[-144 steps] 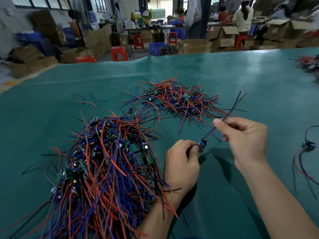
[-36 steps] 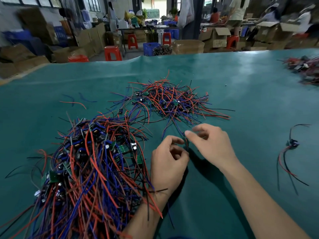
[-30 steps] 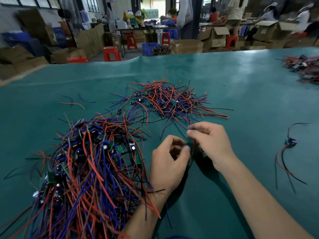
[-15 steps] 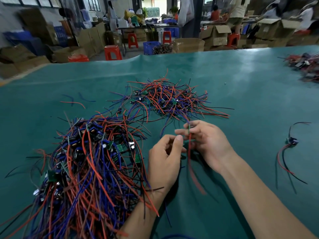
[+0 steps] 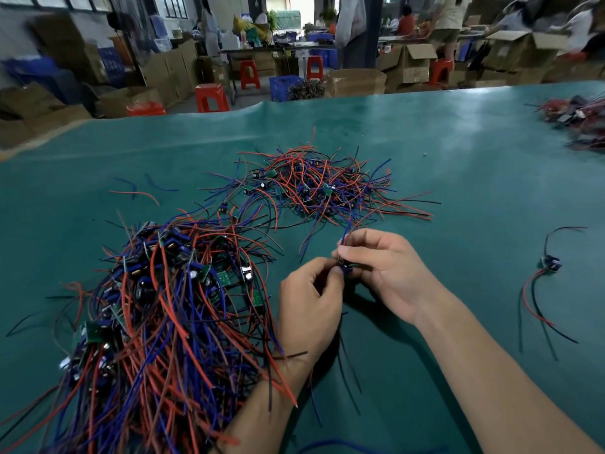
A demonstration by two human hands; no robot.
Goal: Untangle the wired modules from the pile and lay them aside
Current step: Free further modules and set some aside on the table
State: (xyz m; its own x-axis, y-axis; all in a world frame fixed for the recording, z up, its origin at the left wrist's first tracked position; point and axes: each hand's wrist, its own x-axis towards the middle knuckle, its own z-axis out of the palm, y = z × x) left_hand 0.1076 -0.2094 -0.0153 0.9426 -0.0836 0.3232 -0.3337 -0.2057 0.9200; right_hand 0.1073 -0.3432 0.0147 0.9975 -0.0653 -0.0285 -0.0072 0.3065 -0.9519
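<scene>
Just right of the big tangled pile of red, blue and black wired modules on the teal-covered table, the left hand and right hand together pinch 1 small blue wired module; its leads likely need straightening, then laying by the single freed red-and-black-wired module far right; no writing legible.
</scene>
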